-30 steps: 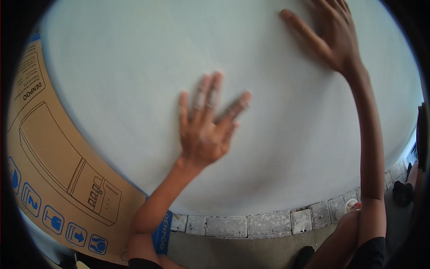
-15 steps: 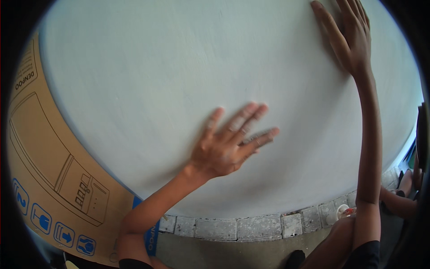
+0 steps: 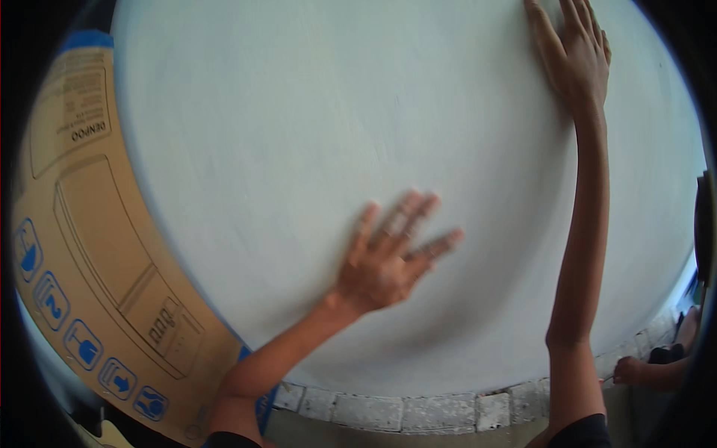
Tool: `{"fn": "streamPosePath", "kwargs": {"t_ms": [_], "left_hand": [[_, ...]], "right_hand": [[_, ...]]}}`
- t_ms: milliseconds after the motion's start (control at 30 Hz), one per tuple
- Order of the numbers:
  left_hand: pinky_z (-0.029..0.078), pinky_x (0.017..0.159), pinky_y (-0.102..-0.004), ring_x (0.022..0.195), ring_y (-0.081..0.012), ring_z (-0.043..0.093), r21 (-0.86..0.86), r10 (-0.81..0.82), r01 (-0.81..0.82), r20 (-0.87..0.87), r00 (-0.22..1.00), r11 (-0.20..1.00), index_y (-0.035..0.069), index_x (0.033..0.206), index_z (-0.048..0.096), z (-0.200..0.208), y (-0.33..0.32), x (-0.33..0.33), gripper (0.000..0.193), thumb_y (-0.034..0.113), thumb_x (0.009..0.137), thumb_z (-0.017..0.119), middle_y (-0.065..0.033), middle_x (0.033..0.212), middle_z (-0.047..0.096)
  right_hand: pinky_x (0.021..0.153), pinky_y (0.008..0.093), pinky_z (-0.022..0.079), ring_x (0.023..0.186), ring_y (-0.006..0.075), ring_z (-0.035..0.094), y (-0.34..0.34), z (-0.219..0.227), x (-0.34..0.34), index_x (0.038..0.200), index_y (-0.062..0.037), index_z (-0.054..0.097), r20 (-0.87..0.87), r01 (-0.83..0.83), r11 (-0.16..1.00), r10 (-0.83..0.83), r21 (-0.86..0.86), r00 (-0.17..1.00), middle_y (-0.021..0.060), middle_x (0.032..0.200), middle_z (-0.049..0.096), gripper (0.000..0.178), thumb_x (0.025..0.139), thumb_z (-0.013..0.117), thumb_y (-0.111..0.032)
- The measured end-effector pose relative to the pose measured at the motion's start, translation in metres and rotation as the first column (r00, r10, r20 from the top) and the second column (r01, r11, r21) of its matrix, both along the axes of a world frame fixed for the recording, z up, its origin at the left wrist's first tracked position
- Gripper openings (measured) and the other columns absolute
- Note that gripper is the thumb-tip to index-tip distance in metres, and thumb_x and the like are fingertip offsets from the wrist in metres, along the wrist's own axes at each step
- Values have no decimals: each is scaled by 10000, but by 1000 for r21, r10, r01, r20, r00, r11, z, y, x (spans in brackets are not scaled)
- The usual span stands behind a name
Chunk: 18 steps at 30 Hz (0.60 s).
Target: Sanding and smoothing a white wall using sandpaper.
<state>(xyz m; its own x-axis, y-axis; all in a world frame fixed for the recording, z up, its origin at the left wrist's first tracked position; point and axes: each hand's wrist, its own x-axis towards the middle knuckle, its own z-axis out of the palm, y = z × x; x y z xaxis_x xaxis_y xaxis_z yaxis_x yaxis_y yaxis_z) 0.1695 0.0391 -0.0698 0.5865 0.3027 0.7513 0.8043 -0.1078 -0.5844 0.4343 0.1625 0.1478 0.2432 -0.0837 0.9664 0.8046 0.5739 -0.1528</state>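
A large pale grey-white wall surface (image 3: 299, 134) fills most of the head view. My left hand (image 3: 388, 257) lies flat on it near the middle, fingers spread and pointing up and to the right, blurred by motion. My right hand (image 3: 575, 52) is pressed flat on the wall high at the upper right, arm stretched straight up, fingers close together. Neither hand holds anything.
A big brown cardboard box (image 3: 82, 246) with blue pictograms and blue tape stands against the wall on the left. A row of grey stone blocks (image 3: 403, 411) runs along the wall's base. Another person's hand (image 3: 635, 369) shows at the lower right edge.
My left hand has slid to the right across the wall and turned its fingers rightward. My right hand has stayed pressed on the wall at the upper right.
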Motion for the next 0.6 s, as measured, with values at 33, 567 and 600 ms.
{"fn": "streamPosePath", "kwargs": {"t_ms": [33,567,600], "left_hand": [[92,1240,-600,1527,-301,310,12,-22,24,-114,993,1000,394,1494,509,-2,0,1,443,412,1067,393,-102,1638,369],[93,1237,-599,1538,-315,275,-45,-28,29,25,999,999,318,1440,597,37,-2,13,445,387,1089,332,-136,1640,354],[97,1236,-598,1536,-317,281,-17,-5,6,56,998,1000,317,1440,597,42,-2,8,444,386,1088,335,-138,1638,357]], "right_hand": [[1275,517,96,1565,321,174,2,0,-1,1558,-206,409,3,5,1000,-5,9,1000,138,1674,261,674,1004,445,-587],[1266,546,125,1557,305,222,4,-63,12,1562,-313,413,351,-1,945,-121,328,929,47,1668,310,685,951,530,-598],[1266,547,124,1558,306,219,3,-68,9,1562,-312,413,356,11,952,-125,306,926,51,1666,314,692,945,536,-601]]}}
